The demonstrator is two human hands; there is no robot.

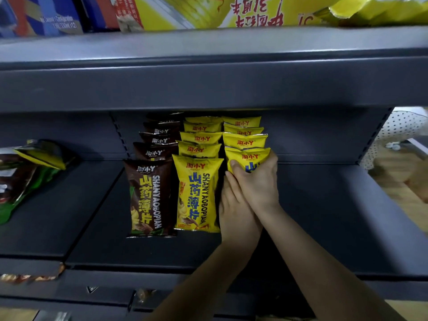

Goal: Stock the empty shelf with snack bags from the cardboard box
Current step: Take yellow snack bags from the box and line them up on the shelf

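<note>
I curl my right hand (254, 181) around the front yellow bag (246, 157), right of the brown row (154, 172); my left hand (234, 209) presses flat, squaring it on the shelf (324, 216).

Head camera looks forward and down, near the shelf (324, 216).

Both hands on front yellow snack bag (247, 158), right hand (257, 184) over left hand (234, 214)
</note>
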